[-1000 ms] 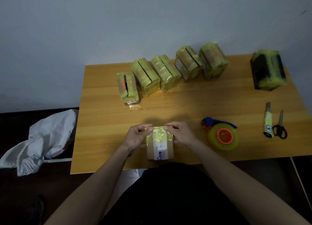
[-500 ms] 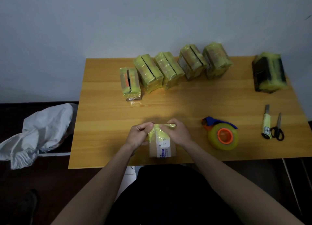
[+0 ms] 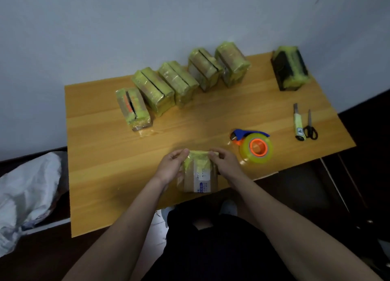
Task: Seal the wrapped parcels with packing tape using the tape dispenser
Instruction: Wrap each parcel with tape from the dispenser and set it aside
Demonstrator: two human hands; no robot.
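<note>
We are working at the near edge of the wooden table [image 3: 105,154], and the cardboard parcel [image 3: 200,178] we are holding is sitting right at that edge, its near end just about level with the table's lip. To our left a broad stretch of tabletop is lying open between the parcel and the left edge; ahead, a band of bare wood is separating us from the row of five taped parcels [image 3: 181,80] lining the far side against the wall. A sixth, the dark parcel [image 3: 290,70], is standing apart near the far right corner.

On our right the room is tighter — the tape dispenser [image 3: 256,147] (blue handle, orange core, yellowish roll) is resting just beside our right hand [image 3: 224,162], not touching it. Farther right, near the table's right edge, a utility knife [image 3: 298,122] and scissors [image 3: 310,125] are lying side by side.

Our left hand [image 3: 171,167] is gripping the parcel's left side, its fingers curled and the thumb pressing at the top corner. Our right hand is gripping the opposite side, fingertips pinching the yellow-green tape [image 3: 198,157] that is covering the parcel's far end. Both hands are closing around the parcel — neither is loose.

Off the table, a white bag [image 3: 27,192] is slumping on the floor to our left.
</note>
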